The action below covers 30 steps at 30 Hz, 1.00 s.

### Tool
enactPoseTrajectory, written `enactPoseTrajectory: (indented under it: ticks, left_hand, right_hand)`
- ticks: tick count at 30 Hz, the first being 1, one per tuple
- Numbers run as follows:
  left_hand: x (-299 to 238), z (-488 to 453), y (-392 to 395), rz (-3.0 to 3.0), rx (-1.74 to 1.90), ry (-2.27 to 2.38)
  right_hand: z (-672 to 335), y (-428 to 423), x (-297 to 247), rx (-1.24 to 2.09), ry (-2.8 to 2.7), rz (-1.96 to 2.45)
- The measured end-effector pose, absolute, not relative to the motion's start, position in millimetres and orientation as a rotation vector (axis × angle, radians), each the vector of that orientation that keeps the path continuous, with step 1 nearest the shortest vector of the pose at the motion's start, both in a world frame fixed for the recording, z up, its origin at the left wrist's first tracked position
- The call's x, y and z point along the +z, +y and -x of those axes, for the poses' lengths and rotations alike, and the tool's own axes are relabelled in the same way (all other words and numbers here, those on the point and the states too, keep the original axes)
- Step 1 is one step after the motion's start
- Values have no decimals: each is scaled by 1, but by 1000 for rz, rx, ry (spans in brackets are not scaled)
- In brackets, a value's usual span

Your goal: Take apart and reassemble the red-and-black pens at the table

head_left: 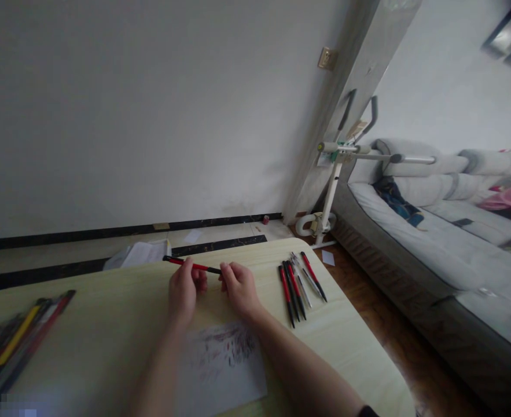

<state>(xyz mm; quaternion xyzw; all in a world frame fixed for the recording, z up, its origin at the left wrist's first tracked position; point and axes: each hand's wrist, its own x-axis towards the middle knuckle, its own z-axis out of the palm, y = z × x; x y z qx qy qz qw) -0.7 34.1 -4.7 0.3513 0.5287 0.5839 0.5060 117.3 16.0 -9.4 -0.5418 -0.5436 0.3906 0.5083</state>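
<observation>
A red pen with black ends [201,267] is held level between my two hands, above the far part of the pale wooden table [120,324]. My left hand [184,286] grips its red barrel, fingers curled. At the black end on the right, my right hand [240,285] pinches it between thumb and fingers. Below my wrists lies a white sheet of paper [224,388] covered in dark and reddish scribbles at its upper part. Right of my right hand, several red-and-black pens [286,295] and clear pens [306,272] rest side by side.
At the table's left lies a blurred bunch of pens [18,336], one of them yellow. Beyond the far edge, papers [142,253] sit low near the wall. A white exercise stand [331,197] and a grey sofa [411,243] are to the right.
</observation>
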Motion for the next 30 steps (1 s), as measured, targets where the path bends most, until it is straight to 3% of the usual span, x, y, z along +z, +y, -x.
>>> enactPoseTrajectory:
  ticks: [11,30]
  left_hand:
    - [6,2,32,-647,1400,910]
    - [-4,-1,34,-791,1417,1100]
  right_hand:
    - [-117,15,-10,940,-1365,1319]
    - [-118,15,-11,900,-1384,1351]
